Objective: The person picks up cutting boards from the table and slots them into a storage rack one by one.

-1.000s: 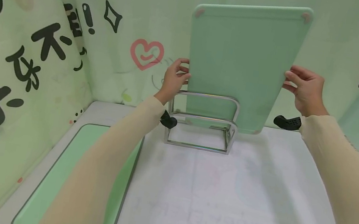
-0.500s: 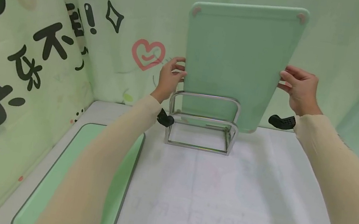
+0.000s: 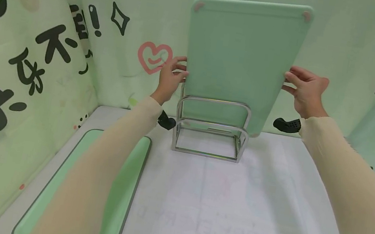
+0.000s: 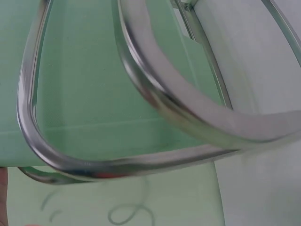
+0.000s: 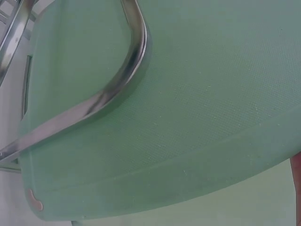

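A large light-green cutting board (image 3: 241,56) with pink corner pads stands nearly upright, tilted slightly. My left hand (image 3: 171,76) pinches its left edge, and my right hand (image 3: 306,90) pinches the right edge at about the same height. The board's lower part is behind the front hoops of a chrome wire rack (image 3: 206,153), and its lower right corner sticks out past the rack's right side. Up close in the left wrist view, the curved rack bars (image 4: 141,167) cross in front of the board (image 4: 84,94). The right wrist view shows a rack bar (image 5: 99,96) near the board's face.
A green tray-like board with a dark grey rim (image 3: 131,202) lies on the left of the white table (image 3: 201,213), partly covered by my left sleeve. Pale green printed curtains (image 3: 126,62) enclose the back and sides, close behind the rack.
Both hands have shifted the cutting board to the left, bringing it more in line with the rack. The rack and the tray-like board stay where they were.
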Demonstrator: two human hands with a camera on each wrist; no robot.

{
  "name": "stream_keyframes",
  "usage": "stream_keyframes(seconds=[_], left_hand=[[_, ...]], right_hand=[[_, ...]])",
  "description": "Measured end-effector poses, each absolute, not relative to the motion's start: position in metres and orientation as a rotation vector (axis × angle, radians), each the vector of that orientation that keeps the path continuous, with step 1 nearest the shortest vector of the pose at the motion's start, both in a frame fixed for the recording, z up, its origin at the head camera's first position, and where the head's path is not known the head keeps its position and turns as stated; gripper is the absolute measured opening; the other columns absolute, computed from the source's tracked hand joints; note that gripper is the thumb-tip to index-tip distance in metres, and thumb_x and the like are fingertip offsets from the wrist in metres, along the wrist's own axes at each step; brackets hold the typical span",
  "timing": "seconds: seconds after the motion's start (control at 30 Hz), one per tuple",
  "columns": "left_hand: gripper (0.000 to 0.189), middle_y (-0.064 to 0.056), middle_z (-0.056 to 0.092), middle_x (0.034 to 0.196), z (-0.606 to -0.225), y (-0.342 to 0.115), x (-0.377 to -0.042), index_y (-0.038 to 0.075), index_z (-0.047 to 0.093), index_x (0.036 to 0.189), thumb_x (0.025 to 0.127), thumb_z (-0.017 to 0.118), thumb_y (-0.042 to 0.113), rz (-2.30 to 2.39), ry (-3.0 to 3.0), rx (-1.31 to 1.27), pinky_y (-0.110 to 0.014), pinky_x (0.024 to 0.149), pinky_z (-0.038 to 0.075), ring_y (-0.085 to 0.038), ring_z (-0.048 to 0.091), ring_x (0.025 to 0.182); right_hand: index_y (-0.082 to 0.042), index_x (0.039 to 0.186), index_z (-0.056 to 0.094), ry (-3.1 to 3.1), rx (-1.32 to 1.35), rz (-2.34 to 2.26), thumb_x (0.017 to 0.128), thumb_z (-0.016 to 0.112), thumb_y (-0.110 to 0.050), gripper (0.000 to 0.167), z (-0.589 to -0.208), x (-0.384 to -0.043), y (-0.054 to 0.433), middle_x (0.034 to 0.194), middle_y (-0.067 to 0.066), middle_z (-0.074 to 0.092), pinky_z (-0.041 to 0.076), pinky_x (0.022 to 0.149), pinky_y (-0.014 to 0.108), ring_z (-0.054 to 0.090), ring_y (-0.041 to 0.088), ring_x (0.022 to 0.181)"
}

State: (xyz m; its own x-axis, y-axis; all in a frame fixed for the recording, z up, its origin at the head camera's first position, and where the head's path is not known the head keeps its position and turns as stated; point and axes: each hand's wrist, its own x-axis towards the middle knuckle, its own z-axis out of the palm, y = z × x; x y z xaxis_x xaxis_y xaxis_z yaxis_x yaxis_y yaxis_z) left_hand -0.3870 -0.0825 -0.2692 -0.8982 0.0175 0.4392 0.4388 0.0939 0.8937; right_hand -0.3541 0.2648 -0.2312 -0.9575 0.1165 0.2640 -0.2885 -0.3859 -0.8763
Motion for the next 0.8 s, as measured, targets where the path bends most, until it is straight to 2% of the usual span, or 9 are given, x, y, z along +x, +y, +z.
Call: stream_keyframes(seconds=[0.33, 0.8], left_hand=[[0.037, -0.004, 0.057, 0.093, -0.270, -0.095, -0.388, 0.007, 0.055, 0.128, 0.091, 0.056, 0.000, -1.891, -2.017, -0.444, -0.034, 0.082, 0.055, -0.007, 0.062, 0.075], [0.037, -0.003, 0.056, 0.089, -0.269, -0.107, -0.386, 0.007, 0.056, 0.128, 0.091, 0.056, 0.000, -1.896, -2.039, -0.407, -0.035, 0.082, 0.056, -0.009, 0.062, 0.072]], right_hand=[[-0.004, 0.093, 0.074, -1.639, 0.231, 2.422, 0.077, 0.072, -0.002, 0.016, -0.232, -0.359, 0.254, 0.081, 0.003, 0.072, 0.057, 0.061, 0.025, 0.068, 0.015, 0.069], [-0.006, 0.091, 0.074, -1.647, 0.259, 2.430, 0.081, 0.068, 0.000, 0.013, -0.239, -0.361, 0.242, 0.077, 0.002, 0.071, 0.057, 0.060, 0.025, 0.067, 0.013, 0.068]])
